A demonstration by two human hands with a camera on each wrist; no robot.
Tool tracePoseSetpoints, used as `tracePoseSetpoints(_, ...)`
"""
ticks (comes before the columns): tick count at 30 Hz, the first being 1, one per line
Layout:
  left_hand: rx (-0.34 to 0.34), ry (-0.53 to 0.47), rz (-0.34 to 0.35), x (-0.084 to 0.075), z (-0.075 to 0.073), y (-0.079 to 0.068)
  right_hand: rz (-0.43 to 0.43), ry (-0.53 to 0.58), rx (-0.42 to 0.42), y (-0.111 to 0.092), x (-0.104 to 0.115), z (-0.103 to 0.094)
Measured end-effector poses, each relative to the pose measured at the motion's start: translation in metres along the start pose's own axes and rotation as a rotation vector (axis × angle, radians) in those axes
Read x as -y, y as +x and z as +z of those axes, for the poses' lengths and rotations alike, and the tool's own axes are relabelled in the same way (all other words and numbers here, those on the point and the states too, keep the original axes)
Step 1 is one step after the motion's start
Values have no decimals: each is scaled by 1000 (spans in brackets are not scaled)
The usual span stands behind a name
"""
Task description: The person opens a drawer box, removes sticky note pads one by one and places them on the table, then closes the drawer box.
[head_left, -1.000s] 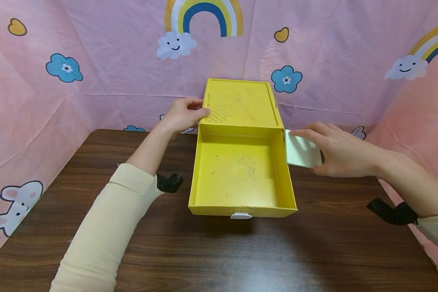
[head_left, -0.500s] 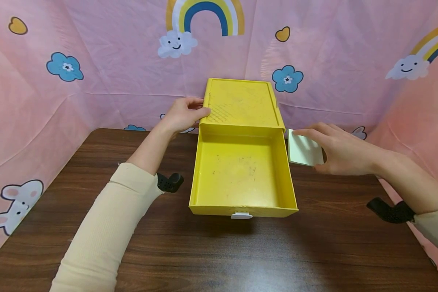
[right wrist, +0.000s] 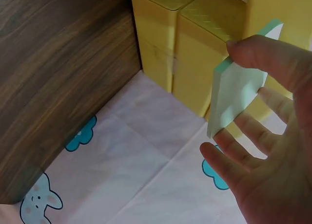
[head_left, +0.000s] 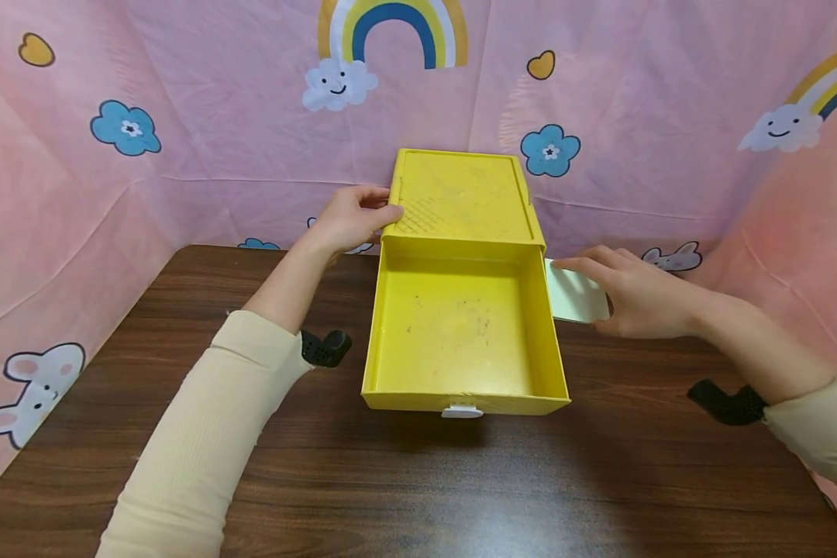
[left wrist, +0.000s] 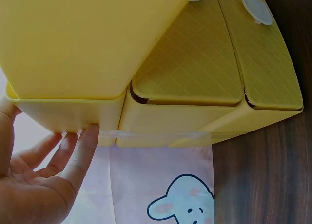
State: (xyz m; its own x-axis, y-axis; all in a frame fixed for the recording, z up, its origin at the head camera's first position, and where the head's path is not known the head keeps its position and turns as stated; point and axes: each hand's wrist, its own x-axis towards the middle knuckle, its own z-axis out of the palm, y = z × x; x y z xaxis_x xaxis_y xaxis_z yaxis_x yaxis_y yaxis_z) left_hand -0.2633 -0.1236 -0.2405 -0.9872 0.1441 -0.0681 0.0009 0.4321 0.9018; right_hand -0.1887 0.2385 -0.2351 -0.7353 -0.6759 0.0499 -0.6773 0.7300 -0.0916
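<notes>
A yellow plastic drawer cabinet (head_left: 460, 194) stands at the back of the table, its top drawer (head_left: 453, 333) pulled out with only smudges on its floor. My left hand (head_left: 349, 221) rests on the cabinet's left edge, thumb on top. In the left wrist view, its extended fingertips touch the side wall. To the right of the drawer, my right hand (head_left: 642, 294) pinches a pale green sticky note pad (head_left: 576, 294) between thumb and fingers. The right wrist view shows the pad (right wrist: 239, 87) tilted, beside the cabinet wall (right wrist: 153, 44) and apart from it.
Two lower drawers (left wrist: 190, 63) are closed beneath the pulled-out one. The top drawer's front has a white handle (head_left: 462, 412). Clear tape (left wrist: 161, 135) runs along the cabinet's side. Behind the brown wooden table (head_left: 307, 480) hangs a pink patterned cloth (head_left: 251, 93).
Over the last half second, my right hand has shifted slightly left and lower with the sticky note pad, closer to the drawer's side. The left hand, cabinet and drawer have stayed in place.
</notes>
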Motion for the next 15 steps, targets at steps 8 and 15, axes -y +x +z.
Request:
tracePoseSetpoints(8, 10, -8, -7, -1, 0, -1, -12, 17, 47, 2, -4, 9)
tracePoseSetpoints(15, 4, -9, -7, -1, 0, -1, 3, 37, 82, 3, -6, 20)
